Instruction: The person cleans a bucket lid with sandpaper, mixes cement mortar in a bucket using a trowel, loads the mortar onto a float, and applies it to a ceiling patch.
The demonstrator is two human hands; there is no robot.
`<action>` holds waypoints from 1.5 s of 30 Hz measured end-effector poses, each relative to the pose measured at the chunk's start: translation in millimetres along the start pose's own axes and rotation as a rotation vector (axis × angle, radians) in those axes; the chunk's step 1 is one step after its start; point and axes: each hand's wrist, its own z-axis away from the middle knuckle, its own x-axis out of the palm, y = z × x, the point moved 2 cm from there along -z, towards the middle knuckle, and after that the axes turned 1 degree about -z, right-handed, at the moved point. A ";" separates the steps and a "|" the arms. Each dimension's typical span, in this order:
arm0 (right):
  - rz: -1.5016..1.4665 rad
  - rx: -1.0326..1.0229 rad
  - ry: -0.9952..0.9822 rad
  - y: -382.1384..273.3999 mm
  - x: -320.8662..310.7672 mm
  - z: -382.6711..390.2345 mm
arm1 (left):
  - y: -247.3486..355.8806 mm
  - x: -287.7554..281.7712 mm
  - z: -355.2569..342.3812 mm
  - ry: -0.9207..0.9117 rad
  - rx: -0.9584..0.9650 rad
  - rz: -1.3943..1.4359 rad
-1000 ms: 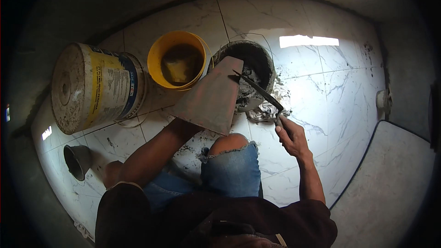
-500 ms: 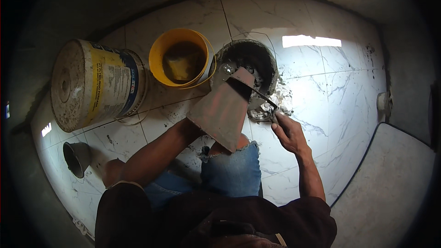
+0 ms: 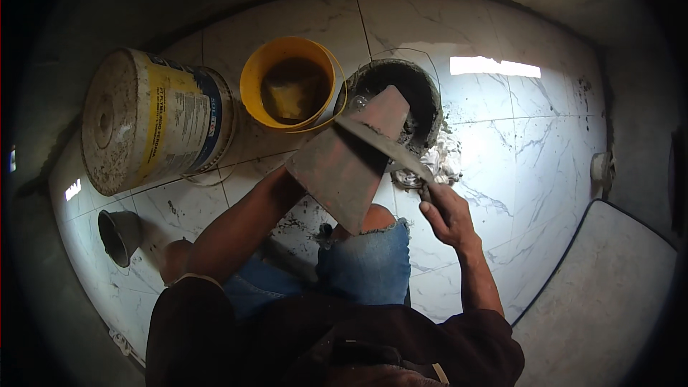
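- Right now we hold the tile (image 3: 349, 158) back side up, tilted above our bent knee (image 3: 365, 258), its far corner over the dark mortar bucket (image 3: 401, 93).
- Our left hand (image 3: 301, 172) is mostly hidden beneath the tile's near edge and appears to grip it from under; we cannot see the fingers.
- Our right hand (image 3: 441, 211) is closed around the trowel (image 3: 383, 145) handle, the blade laid across the tile's upper part.
- Judging by the surface, only a thin streak of mortar sits along the blade; most of the back looks bare, so spreading seems barely begun.
- Around us: a yellow bucket (image 3: 290, 86), a large drum (image 3: 154, 118) on its side, a small grey cup (image 3: 118, 235), and mortar spatter on the marble floor (image 3: 530, 143).
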 end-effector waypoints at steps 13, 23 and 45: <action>0.093 0.015 0.166 3.4 10.6 -3.9 | 8.7 -14.3 -3.1 -0.078 -0.208 0.274; -0.003 -0.027 0.274 17.7 27.4 -0.9 | 19.1 -25.3 -6.2 -0.061 -0.488 0.626; 0.053 0.204 0.319 39.7 23.6 -34.6 | 28.5 -46.0 -21.2 -0.004 -0.684 0.773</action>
